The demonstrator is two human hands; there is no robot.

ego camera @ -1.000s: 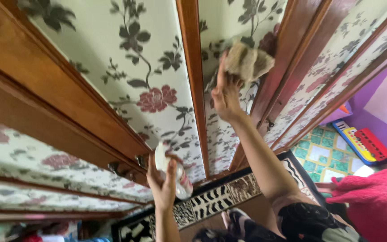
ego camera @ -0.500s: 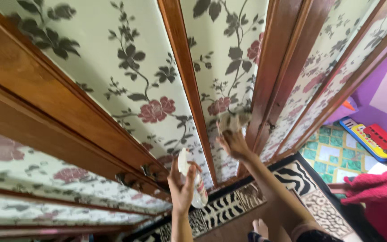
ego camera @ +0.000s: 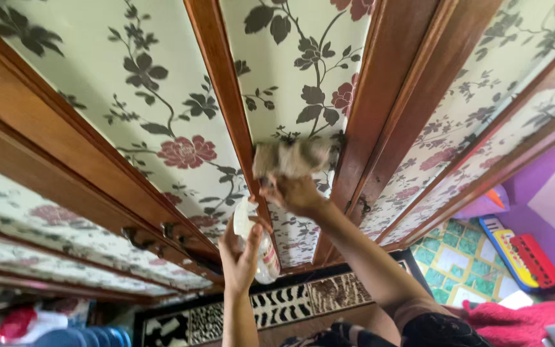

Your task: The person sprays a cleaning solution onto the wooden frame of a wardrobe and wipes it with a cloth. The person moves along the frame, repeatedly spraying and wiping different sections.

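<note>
So you're on the floral glass door [ego camera: 162, 109], and the cloth [ego camera: 290, 159] sits pressed on the narrow middle panel, about midway down. Can't tell from the glass which parts are already clean; I'd guess the lower stretch and the panels either side are left. Your right hand [ego camera: 293, 193] grips the cloth, your left hand [ego camera: 239, 254] is wrapped around the spray bottle [ego camera: 258, 247], held low by the frame.

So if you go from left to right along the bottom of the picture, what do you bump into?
Red and white thing → blue tubs → left hand holding a spray bottle → zebra-pattern rug → green tiled mat → colourful toy keyboard.
</note>
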